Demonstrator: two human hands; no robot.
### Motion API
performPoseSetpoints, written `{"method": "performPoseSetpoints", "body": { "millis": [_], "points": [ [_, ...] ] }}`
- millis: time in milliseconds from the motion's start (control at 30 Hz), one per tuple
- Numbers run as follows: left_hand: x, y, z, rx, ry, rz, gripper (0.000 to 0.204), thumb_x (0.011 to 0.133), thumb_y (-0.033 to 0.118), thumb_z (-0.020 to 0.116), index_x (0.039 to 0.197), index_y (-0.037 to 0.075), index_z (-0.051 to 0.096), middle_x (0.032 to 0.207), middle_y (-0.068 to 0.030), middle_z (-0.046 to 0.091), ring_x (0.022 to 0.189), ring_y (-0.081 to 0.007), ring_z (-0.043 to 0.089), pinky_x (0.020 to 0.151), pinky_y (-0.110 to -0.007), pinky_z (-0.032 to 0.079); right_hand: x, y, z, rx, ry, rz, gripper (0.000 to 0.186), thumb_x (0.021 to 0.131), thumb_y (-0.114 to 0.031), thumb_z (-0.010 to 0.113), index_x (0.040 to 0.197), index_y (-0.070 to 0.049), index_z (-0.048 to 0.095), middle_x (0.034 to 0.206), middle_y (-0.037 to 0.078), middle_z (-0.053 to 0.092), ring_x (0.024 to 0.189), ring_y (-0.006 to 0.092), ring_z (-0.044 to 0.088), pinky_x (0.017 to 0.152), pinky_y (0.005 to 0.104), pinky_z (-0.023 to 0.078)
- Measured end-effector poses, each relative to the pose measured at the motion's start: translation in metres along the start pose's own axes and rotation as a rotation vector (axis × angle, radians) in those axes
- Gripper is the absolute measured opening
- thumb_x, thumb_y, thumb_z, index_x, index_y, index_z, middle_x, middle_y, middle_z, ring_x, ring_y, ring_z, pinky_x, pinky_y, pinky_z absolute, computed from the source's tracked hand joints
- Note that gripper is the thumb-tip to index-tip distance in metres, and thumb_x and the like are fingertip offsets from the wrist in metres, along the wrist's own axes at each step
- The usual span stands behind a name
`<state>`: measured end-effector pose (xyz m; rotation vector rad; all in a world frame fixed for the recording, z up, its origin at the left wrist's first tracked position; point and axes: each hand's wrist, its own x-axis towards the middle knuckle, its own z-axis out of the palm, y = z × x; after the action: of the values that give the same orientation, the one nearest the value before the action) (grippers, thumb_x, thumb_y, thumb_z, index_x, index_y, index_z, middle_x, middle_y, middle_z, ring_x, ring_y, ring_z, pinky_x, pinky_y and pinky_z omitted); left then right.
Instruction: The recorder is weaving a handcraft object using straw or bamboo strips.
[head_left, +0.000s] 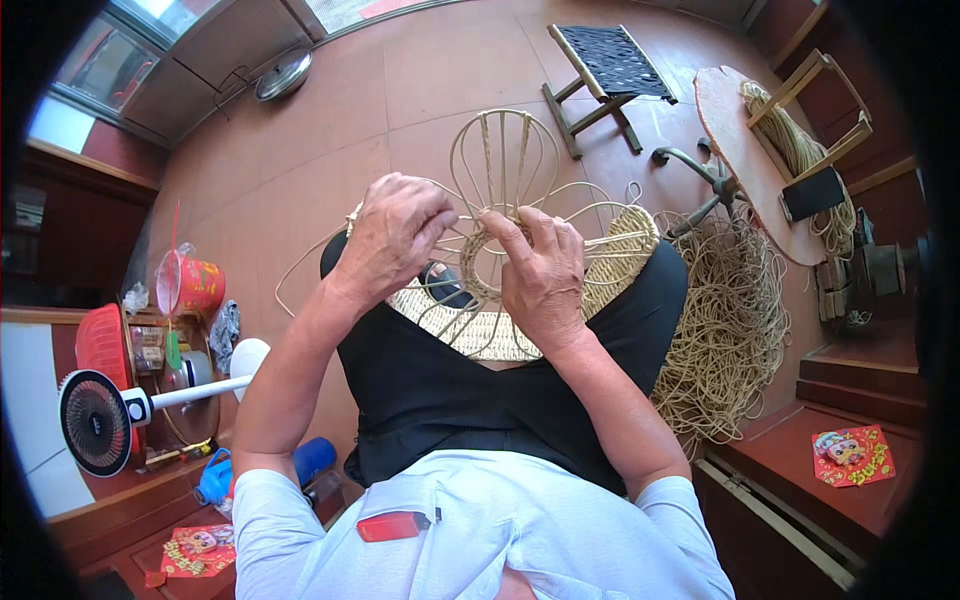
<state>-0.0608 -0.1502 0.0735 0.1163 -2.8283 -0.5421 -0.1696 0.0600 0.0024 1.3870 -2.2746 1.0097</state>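
Observation:
A half-woven straw basket [620, 262] on a pale wire frame [500, 150] rests on my lap, over black trousers. My left hand [395, 240] grips the frame and weave at its upper left, fingers curled. Beside it, my right hand [540, 270] pinches straw cord at the small woven ring [478, 268] in the middle of the frame. The upper loops of the frame stand bare, while the lower and right parts are covered with weave.
A heap of loose straw cord [730, 330] lies on the tiled floor at my right. A folding stool [605, 75], a round board with a cord coil [790, 140] and an office chair base [700, 170] stand behind. A white fan [100, 420] and red bucket [190, 285] are left.

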Motion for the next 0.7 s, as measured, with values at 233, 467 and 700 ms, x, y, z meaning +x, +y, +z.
{"method": "performPoseSetpoints", "body": {
  "millis": [233, 467, 700],
  "points": [
    [-0.005, 0.017, -0.009, 0.285, 0.224, 0.179, 0.013, 0.104, 0.018, 0.076, 0.102, 0.007, 0.07, 0.089, -0.0123, 0.067, 0.094, -0.0326, 0.069, 0.087, -0.046, 0.055, -0.001, 0.003, 0.003, 0.011, 0.022, -0.022, 0.06, 0.089, 0.002, 0.068, 0.143, -0.024, 0.072, 0.126, 0.01, 0.063, 0.113, 0.0324, 0.063, 0.103, 0.0516, 0.049],
    [-0.069, 0.038, 0.016, 0.195, 0.02, 0.009, 0.01, 0.103, 0.015, 0.077, 0.104, 0.007, 0.07, 0.09, -0.0115, 0.074, 0.079, -0.031, 0.076, 0.068, -0.043, 0.059, 0.003, 0.003, -0.003, 0.039, 0.039, -0.059, 0.059, 0.081, -0.001, 0.071, 0.137, -0.02, 0.073, 0.124, 0.012, 0.063, 0.112, 0.0345, 0.064, 0.099, 0.0505, 0.049],
    [-0.042, 0.084, -0.02, -0.122, 0.051, 0.066, 0.014, 0.106, 0.017, 0.077, 0.106, 0.004, 0.072, 0.092, -0.0141, 0.074, 0.081, -0.0341, 0.076, 0.071, -0.043, 0.058, 0.011, -0.008, 0.003, 0.12, 0.097, 0.01, 0.03, 0.093, -0.03, 0.084, 0.12, -0.019, 0.077, 0.114, 0.009, 0.066, 0.101, 0.0318, 0.068, 0.088, 0.0479, 0.052]
  ]
}}
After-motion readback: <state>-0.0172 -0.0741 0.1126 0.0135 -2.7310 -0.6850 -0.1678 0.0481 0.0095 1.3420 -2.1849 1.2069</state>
